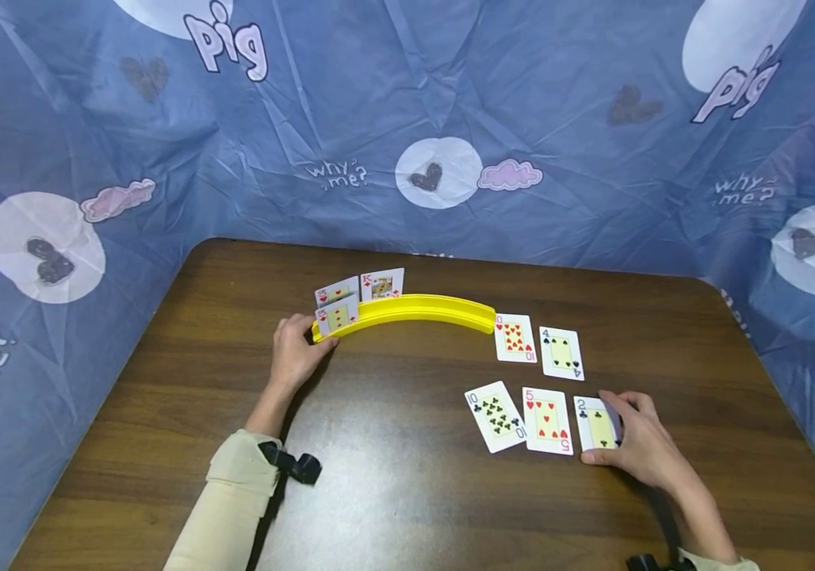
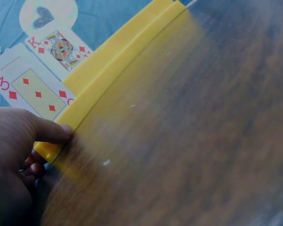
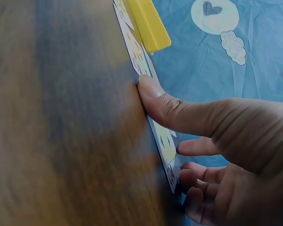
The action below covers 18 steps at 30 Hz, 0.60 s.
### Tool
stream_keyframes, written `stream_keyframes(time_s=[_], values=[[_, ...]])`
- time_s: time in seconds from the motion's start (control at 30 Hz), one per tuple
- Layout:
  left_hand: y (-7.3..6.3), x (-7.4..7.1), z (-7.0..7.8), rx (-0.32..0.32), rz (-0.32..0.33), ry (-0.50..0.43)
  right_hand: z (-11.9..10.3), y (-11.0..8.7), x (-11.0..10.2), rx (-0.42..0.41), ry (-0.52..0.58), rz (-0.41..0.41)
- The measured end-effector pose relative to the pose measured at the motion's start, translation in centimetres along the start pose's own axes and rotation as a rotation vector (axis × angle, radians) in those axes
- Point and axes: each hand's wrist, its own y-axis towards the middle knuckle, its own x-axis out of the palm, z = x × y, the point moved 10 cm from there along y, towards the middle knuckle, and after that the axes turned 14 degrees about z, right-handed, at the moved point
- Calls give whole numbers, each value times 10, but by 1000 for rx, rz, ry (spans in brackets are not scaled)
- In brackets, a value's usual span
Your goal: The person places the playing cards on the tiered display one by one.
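My left hand (image 1: 296, 353) grips the left end of a curved yellow card holder (image 1: 422, 308), its thumb on the front side. In the holder's left part stand a three of diamonds (image 2: 35, 92), another red three (image 1: 336, 290) mostly hidden behind it, and a king of diamonds (image 2: 61, 51). At the right, my right hand (image 1: 646, 438) holds a two of clubs (image 1: 598, 424) by its edges, thumb at the near edge and fingers at the far one. That card appears to lie flat on the table. Beside it lies a five of hearts (image 1: 547, 421).
A ten of clubs (image 1: 495, 416) lies tilted, touching or slightly under the five of hearts. Farther back, a ten of hearts (image 1: 515, 339) lies against the holder's right end, with a four of spades (image 1: 561, 354) to its right. Blue printed cloth (image 1: 557, 230) hangs behind the wooden table (image 1: 393, 492).
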Motion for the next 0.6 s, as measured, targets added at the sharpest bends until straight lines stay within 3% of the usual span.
stream_keyframes(time_s=[0.33, 0.6], values=[[0, 0, 1, 11, 11, -6, 4, 0, -3, 25, -20, 24], [0, -3, 3, 35, 44, -19, 5, -3, -11, 15, -30, 90]])
